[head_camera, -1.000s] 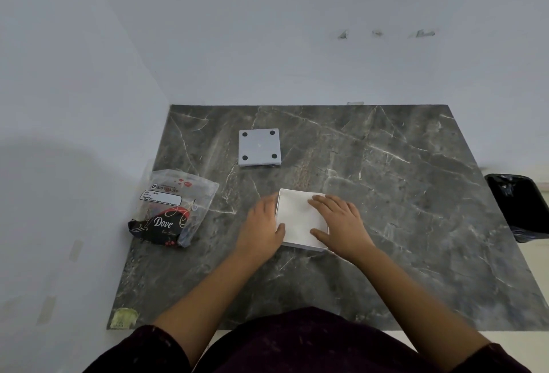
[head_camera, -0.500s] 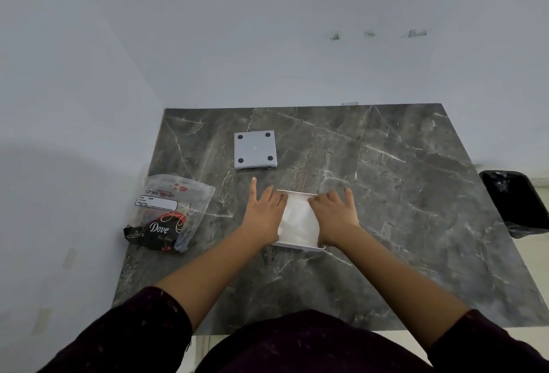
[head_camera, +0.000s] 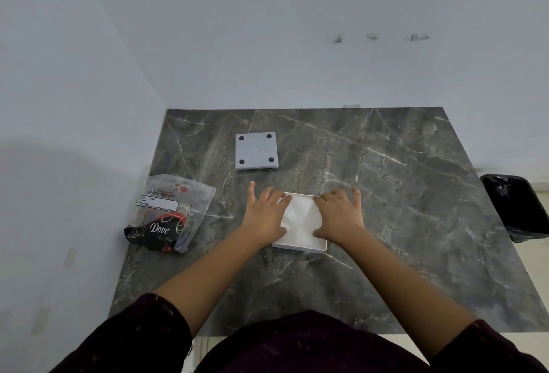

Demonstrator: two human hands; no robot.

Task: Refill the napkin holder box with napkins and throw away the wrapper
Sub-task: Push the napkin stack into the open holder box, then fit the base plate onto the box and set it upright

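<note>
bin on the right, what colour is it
Black: the bin has a black liner, seen in the head view, right of the table.

The person wears a dark maroon top with a faint scatter of tiny pale flecks across the fabric. Its 2 sleeves, the left sleeve (head_camera: 139, 334) and the right sleeve (head_camera: 490, 346), are pushed up and end near the elbows, leaving both forearms bare. The same dark cloth covers the torso (head_camera: 312, 343) along the bottom edge of the view. The left hand (head_camera: 264, 218) and the right hand (head_camera: 340, 216) are bare, with no rings, watch or bracelets visible on the fingers or wrists. The fingernails look short and unpainted.
</note>
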